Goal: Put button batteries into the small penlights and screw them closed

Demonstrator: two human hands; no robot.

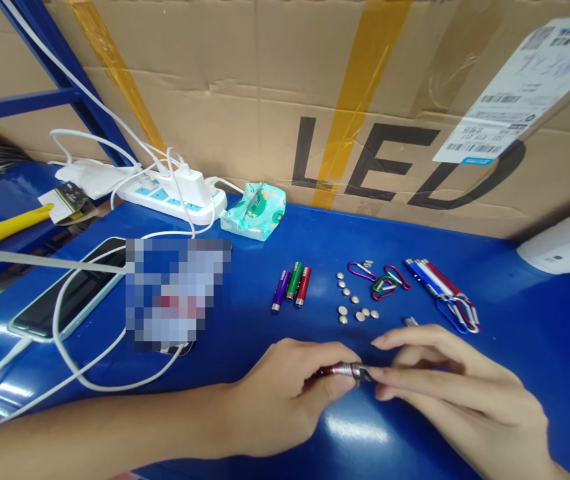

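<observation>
Nearest, the left hand (297,387) is wrapped round a red tube (335,369) over the table (249,317); the right hand (479,393), partly open, touches its tip (362,373), any grip there unclear. Working that tip seems the step in hand; the next move calls for steadiness.

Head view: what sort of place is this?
Probably a workbench in a workshop or storeroom: a blue tabletop bears coloured tubes and small round metal pieces, with a large cardboard box marked LED behind.
</observation>
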